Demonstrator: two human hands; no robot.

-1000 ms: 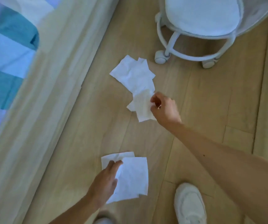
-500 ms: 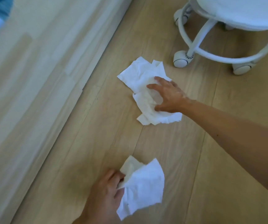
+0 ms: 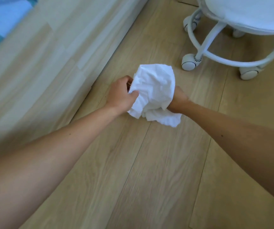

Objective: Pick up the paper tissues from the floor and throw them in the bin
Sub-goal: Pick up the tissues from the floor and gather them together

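- Fingers of the left hand [image 3: 120,95] curl into the left side of the paper tissues [image 3: 154,91], with the thumb [image 3: 133,94] pressed on the front of the wad.
- On the wad's right, the right hand [image 3: 178,100] grips from below and behind; its fingers are buried in the paper, clenched on it as far as I can judge.
- Both hands hold one crumpled bundle between them, equally near it; it sits just above the floor [image 3: 133,162], and whether its lower right corner touches the boards I cannot tell.
- Farther right stands a wheeled stool [image 3: 204,47], well apart from the bundle.
- No bin is in view, so the carry must leave this spot.
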